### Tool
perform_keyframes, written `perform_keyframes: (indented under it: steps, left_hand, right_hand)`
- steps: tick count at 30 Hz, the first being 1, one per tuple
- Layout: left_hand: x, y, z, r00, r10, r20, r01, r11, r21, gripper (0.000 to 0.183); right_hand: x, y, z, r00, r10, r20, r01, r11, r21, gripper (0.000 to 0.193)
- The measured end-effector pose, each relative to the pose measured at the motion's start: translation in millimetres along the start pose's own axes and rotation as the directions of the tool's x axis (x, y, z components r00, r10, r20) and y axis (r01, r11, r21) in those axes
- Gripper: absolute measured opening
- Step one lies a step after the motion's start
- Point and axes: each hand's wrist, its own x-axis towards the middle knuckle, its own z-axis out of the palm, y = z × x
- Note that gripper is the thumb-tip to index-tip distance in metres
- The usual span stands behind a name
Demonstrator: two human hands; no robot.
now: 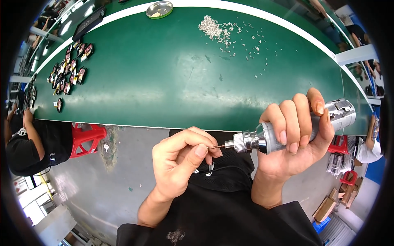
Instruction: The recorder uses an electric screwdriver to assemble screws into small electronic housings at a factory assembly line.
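My right hand (293,131) is wrapped round the silver body of an electric screwdriver (270,138), held level over my lap in front of the table's near edge. Its chuck and thin dark bit point left. At the bit's tip, my left hand (176,158) is closed, thumb and fingers pinching the end of the screwdriver bit (216,146). Whether a small screw sits between those fingertips is hidden. Ahead on the green tabletop (164,82) lies a loose pile of tiny silver screws (211,28), with strays scattered to its right.
A cluster of small black parts with coloured wires (65,71) lies at the table's left. A round metal tin (159,10) stands at the far edge, near a black tray (89,22). Co-workers sit at both sides; a red stool (88,139) is at the left.
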Motion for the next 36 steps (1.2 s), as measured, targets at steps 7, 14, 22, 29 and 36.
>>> perform_keyframes:
  steps: [7, 14, 22, 29, 36]
  left_hand:
    - [3.3, -2.7, -0.5, 1.000, -0.008, 0.012, 0.009, 0.999, -0.038, 0.014]
    - [18.6, 0.4, 4.3, 0.992, 0.125, -0.033, -0.101, 0.910, 0.402, 0.005]
    - [44.2, -2.3, 3.2, 0.964, 0.209, 0.165, -0.266, 0.730, 0.629, 0.005]
    - [51.6, -9.8, 11.1, 0.991, 0.023, 0.134, -0.092, 0.840, 0.535, 0.010]
    - [73.9, -7.5, 7.8, 0.999, 0.000, -0.050, 0.023, 0.892, 0.452, 0.008]
  right_hand:
    - [2.2, 1.4, -5.3, 1.000, 0.004, -0.003, -0.004, 1.000, 0.030, 0.011]
    - [8.0, -0.2, -9.4, 0.999, -0.036, 0.032, 0.038, 0.998, -0.057, 0.012]
    - [15.2, -3.4, -24.8, 0.998, -0.031, -0.051, 0.023, 0.989, -0.146, 0.010]
    - [19.7, -1.8, -35.9, 0.962, -0.025, -0.271, 0.008, 0.998, -0.063, 0.011]
    - [38.2, -13.3, -41.8, 0.947, -0.106, -0.302, 0.112, 0.994, 0.001, 0.010]
